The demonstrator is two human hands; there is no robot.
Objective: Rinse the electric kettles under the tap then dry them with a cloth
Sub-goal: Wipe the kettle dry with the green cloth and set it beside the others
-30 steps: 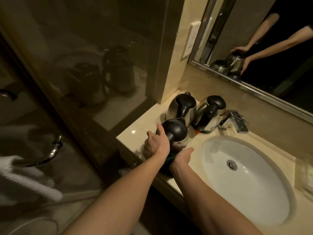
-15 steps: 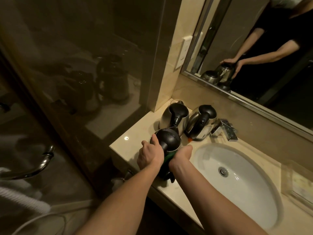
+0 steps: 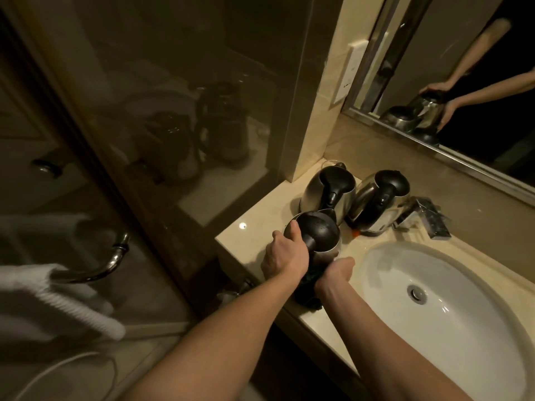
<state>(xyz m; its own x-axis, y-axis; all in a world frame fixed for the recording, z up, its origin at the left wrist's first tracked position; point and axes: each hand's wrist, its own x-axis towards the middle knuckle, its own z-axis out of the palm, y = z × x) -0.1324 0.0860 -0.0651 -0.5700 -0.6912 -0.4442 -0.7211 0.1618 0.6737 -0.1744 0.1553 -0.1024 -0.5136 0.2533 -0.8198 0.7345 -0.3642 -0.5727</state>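
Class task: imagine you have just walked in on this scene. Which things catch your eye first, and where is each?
The white sink glows at lower right. Left of it, the left hand grips a steel kettle while the right hand presses a dark cloth against it. Two more kettles stand behind.

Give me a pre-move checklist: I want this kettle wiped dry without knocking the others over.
1. Steadying grip: left hand wraps the handle of the front steel kettle with black lid: ok.
2. Dark green cloth under right hand, against the kettle's lower side: ok.
3. Clearance from the two steel kettles behind: very close, contact unclear: cannot tell.
4. Kettle over the beige stone counter, not the white oval basin: ok.
5. Kettle surface dry: droplets on lid: not ok.
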